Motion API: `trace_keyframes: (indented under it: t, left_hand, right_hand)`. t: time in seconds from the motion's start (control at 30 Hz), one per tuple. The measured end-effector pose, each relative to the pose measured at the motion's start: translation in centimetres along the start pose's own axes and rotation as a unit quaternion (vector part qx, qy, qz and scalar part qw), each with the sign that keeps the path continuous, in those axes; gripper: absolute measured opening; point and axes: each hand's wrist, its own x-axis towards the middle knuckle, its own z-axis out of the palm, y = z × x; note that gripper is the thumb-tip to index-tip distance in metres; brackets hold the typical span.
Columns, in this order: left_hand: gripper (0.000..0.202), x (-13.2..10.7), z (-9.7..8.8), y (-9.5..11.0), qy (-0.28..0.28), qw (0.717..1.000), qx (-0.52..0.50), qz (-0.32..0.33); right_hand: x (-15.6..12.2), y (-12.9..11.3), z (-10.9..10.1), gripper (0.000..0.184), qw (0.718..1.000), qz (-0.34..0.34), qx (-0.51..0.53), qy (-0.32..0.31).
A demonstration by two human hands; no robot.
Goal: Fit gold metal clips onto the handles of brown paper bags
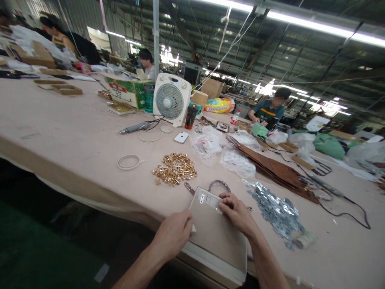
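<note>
A flat beige bag-like piece with pale edges lies at the table's front edge, its lower end hanging over. My left hand is closed at its left side, fingers curled; a small white corner shows beside the fingertips, and what they grip is hidden. My right hand rests over the upper right part, thumb and fingers pinching a small pale piece against the surface. Near the top edge sits a small metal plate with slots. A brown strap with a metal end sticks out beyond the upper left corner.
Gold-coloured fasteners lie heaped behind the piece; flat silver metal bits are piled to the right. A tape roll, phone, electric screwdriver, box fan and brown leather strips are farther back. Co-workers sit beyond.
</note>
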Motion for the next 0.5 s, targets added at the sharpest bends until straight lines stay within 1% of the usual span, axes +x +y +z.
trace_keyframes:
  t: [0.13, 0.27, 0.5]
  left_hand:
    - [0.027, -0.04, -0.09, 0.01, -0.001, 1.000, -0.005, 0.000]
    - [0.026, 0.07, 0.03, -0.14, 0.009, 1.000, -0.015, 0.014]
    - [0.026, 0.18, 0.10, -0.10, 0.007, 1.000, -0.011, 0.017]
  right_hand:
    - [-0.14, -0.08, 0.06, 0.032, 1.000, -0.004, -0.005, 0.007]
    - [-0.33, -0.04, 0.00, 0.034, 1.000, -0.012, 0.006, 0.007]
    - [-0.38, 0.31, 0.25, 0.031, 1.000, -0.026, -0.008, 0.011]
